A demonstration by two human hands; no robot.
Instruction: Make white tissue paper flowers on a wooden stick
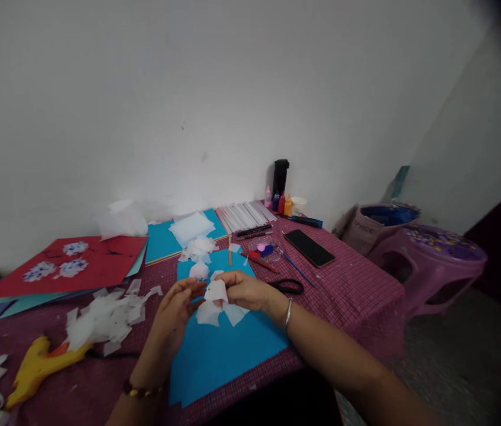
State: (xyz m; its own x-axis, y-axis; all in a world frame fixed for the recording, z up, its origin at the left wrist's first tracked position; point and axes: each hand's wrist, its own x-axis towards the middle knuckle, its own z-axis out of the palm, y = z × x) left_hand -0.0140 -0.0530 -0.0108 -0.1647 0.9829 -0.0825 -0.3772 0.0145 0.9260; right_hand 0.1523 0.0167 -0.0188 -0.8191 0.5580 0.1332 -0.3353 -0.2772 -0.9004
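My right hand (245, 290) pinches a small curled piece of thin white paper (217, 291) above a blue sheet (219, 349). Close to the paper's left side is my left hand (178, 305), its fingers bent and apart from the thumb; whether the fingertips touch the paper is hard to see. Loose white paper squares (208, 313) lie on the blue sheet just under my hands. Beyond my fingers sits a round white ruffled paper puff (199, 271), with a heap of white paper pieces (199, 247) behind it.
Left of my hands are a pile of white paper squares (106, 319), a yellow glue gun (39, 367) and a red sheet with paper flowers (99, 266). To the right lie black-handled scissors (288, 286), a brush (297, 266) and a phone (309, 247). Paint bottles (281, 203) stand behind.
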